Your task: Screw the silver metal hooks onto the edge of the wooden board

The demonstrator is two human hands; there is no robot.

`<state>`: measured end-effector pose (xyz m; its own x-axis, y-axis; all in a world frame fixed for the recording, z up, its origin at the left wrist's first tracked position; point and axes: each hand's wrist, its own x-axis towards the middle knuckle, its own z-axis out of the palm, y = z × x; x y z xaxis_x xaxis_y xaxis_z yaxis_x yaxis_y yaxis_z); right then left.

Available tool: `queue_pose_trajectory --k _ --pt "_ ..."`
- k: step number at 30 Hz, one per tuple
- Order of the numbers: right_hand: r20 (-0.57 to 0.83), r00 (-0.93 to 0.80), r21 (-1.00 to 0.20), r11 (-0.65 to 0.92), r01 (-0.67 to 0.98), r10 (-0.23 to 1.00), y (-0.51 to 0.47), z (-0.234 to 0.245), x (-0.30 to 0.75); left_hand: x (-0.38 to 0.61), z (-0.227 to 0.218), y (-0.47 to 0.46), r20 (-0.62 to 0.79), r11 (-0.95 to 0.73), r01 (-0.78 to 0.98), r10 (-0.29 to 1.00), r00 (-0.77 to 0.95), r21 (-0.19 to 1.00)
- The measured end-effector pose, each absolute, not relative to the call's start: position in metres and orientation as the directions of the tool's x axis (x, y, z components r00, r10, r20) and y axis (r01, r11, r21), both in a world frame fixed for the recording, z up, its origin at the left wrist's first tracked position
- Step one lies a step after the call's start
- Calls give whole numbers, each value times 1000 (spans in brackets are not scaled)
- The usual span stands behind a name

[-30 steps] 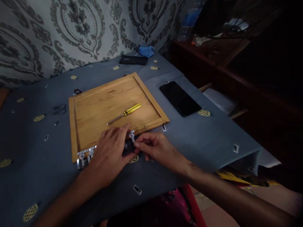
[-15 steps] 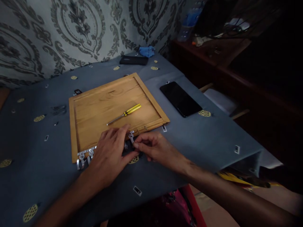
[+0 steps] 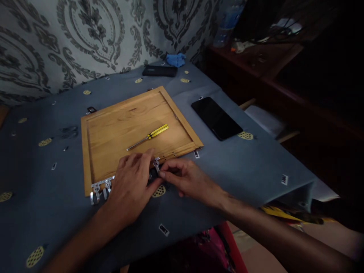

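A framed wooden board (image 3: 113,132) lies on the table, its near edge toward me. Several silver metal hooks (image 3: 96,187) are fixed along that edge at the left. At the right of the row, my right hand (image 3: 184,176) pinches the lower end of a metal hook (image 3: 156,163) lying against the edge. My left hand (image 3: 132,185) rests over the near edge, fingers lying on the wood and thumb stretched toward this hook. It covers the middle of the row. A screwdriver (image 3: 148,136) with a yellow and black handle lies on the board, just beyond my left fingers.
Right of the board lies a black smartphone (image 3: 216,118). A dark case (image 3: 159,71) and a crumpled blue cloth (image 3: 176,60) sit at the back by the wall. Small dark pieces (image 3: 68,131) lie to the left. A plastic bottle (image 3: 227,26) stands on the reddish furniture.
The view has shifted very slightly. Both hands stay in place at the near edge, the right one still pinching the hook.
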<state>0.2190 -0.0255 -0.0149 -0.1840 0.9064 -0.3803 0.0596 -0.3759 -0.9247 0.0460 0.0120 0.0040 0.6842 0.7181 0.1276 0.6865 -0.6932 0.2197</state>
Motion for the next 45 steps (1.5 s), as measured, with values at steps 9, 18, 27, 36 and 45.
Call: queue_pose_trajectory --k 9,18,27,36,45 --pt "204 -52 -808 198 554 978 -33 -16 233 49 2 12 115 -649 706 754 647 285" --pt "485 -325 -435 546 716 812 -24 -38 244 48 0 12 127 -588 728 801 585 353" --pt "549 -381 -376 627 683 744 -21 -39 247 47 -2 12 145 -607 729 790 595 316" --pt "557 -424 -302 649 698 714 -21 -38 247 48 -1 12 143 -605 736 793 593 303" --pt "447 -500 -289 648 704 742 -24 -39 249 47 2 14 130 -589 738 803 582 329"
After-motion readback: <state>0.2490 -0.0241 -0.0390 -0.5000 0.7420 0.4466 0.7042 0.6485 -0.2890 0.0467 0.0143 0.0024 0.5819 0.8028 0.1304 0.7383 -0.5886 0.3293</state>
